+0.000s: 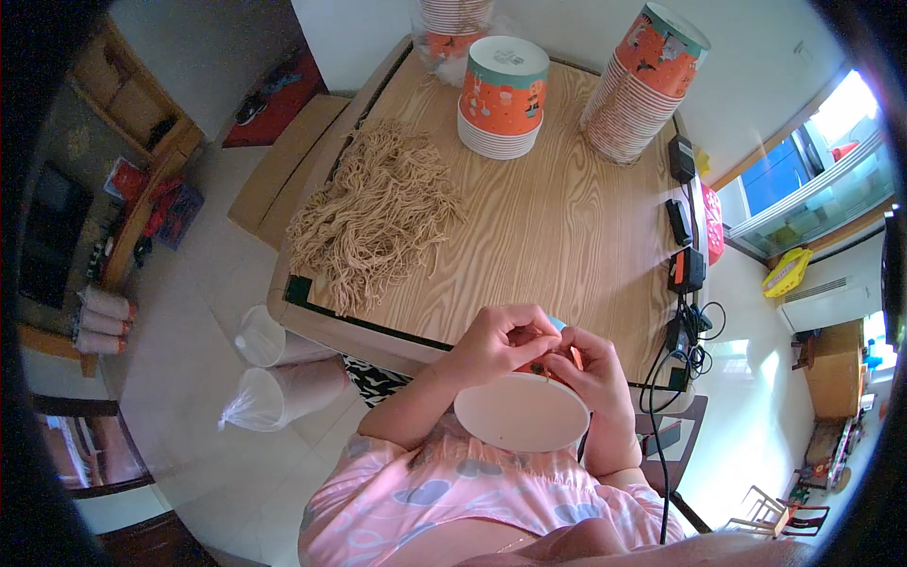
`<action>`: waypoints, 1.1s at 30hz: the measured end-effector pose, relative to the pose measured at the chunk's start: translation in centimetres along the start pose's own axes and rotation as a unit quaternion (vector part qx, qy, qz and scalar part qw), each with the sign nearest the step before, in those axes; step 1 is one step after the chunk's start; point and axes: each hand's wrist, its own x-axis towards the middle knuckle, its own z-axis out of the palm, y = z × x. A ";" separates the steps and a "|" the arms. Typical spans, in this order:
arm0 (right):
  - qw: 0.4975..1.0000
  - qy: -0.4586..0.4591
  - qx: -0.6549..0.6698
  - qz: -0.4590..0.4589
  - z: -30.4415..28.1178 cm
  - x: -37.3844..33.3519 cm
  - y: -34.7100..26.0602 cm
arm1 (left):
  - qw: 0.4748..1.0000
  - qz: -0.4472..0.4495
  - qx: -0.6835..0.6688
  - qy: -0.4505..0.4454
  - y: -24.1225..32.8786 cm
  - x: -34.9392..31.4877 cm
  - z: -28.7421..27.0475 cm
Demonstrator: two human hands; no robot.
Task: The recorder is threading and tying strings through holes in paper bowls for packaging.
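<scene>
A paper bucket (pixel 521 412) rests against my lap, its wide white oval end turned toward me. Orange and teal on its side show between my hands. My left hand (pixel 510 336) is closed in a pinch just above the bucket's far edge; what the fingertips hold is too small to make out. With thumb and bent fingers, my right hand (pixel 590 367) grips the bucket's side at the right. A short thin strand shows by the right thumb. On the table, to the left, lies a loose heap of beige cord pieces (pixel 378 213).
Upside-down orange and teal bucket stacks (pixel 504 99) stand at the back of the wooden table (pixel 529 241), one taller stack (pixel 642 85) to the right. Black adapters and cables (pixel 685 274) run along the right edge. Bagged white bucket stacks (pixel 283 397) lie on the floor at left.
</scene>
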 end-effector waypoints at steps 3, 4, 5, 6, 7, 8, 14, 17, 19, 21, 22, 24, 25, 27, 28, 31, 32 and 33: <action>1.000 0.004 -0.020 -0.007 0.0 0.1 0.0 | 0.999 0.051 0.013 0.005 -0.2 0.0 0.1; 1.000 0.001 -0.027 -0.005 -0.1 0.1 0.2 | 0.999 0.050 0.006 0.004 -0.2 0.0 0.1; 0.999 -0.002 -0.033 -0.002 -0.2 0.1 0.4 | 0.999 0.049 -0.001 0.002 -0.3 0.0 0.1; 0.999 -0.001 -0.033 -0.002 -0.2 0.1 0.5 | 0.999 0.049 0.000 0.002 -0.3 0.0 0.2; 1.000 -0.002 -0.014 0.001 -0.3 0.1 0.7 | 0.999 0.038 -0.004 0.002 -0.2 0.0 0.2; 1.000 -0.003 0.006 0.005 -0.3 0.0 0.8 | 1.000 0.028 -0.008 0.003 -0.2 0.0 0.2; 0.998 -0.019 0.061 0.004 -0.2 0.2 0.9 | 0.999 0.003 -0.033 0.007 -0.1 0.0 0.2; 0.998 -0.027 0.055 0.011 -0.3 0.2 0.2 | 1.000 0.019 0.009 0.018 -0.2 -0.1 -0.1; 0.999 -0.031 0.026 -0.004 -0.6 0.2 0.5 | 0.999 0.013 0.003 0.031 -0.5 -0.3 -0.2; 0.999 -0.033 -0.003 -0.018 -0.7 0.2 0.3 | 0.999 0.006 -0.003 0.043 -0.7 -0.4 -0.2; 0.999 -0.040 -0.001 -0.017 -0.7 0.2 -0.1 | 0.999 0.014 0.005 0.049 -0.7 -0.4 -0.3; 0.999 -0.048 0.001 -0.016 -0.7 0.2 -0.3 | 0.998 0.023 0.014 0.056 -0.6 -0.3 -0.3; 0.999 -0.050 -0.002 -0.018 -0.8 0.2 -0.3 | 0.998 0.019 0.016 0.056 -0.5 -0.3 -0.3; 0.998 -0.054 -0.003 -0.020 -0.9 0.3 -0.3 | 0.998 0.015 0.017 0.056 -0.6 -0.3 -0.5; 0.998 -0.060 -0.015 -0.026 -1.0 0.3 -0.3 | 0.998 0.007 0.022 0.052 -0.8 -0.4 -0.6; 0.996 -0.075 -0.026 -0.039 -1.0 0.4 -0.3 | 0.999 -0.007 0.004 0.041 -0.8 -0.4 -0.8; 0.995 -0.082 -0.025 -0.046 -1.0 0.5 -0.2 | 0.999 -0.012 -0.018 0.034 -0.8 -0.4 -0.9; 0.995 -0.082 -0.025 -0.046 -1.0 0.5 -0.1 | 0.999 -0.012 -0.018 0.034 -0.8 -0.4 -0.9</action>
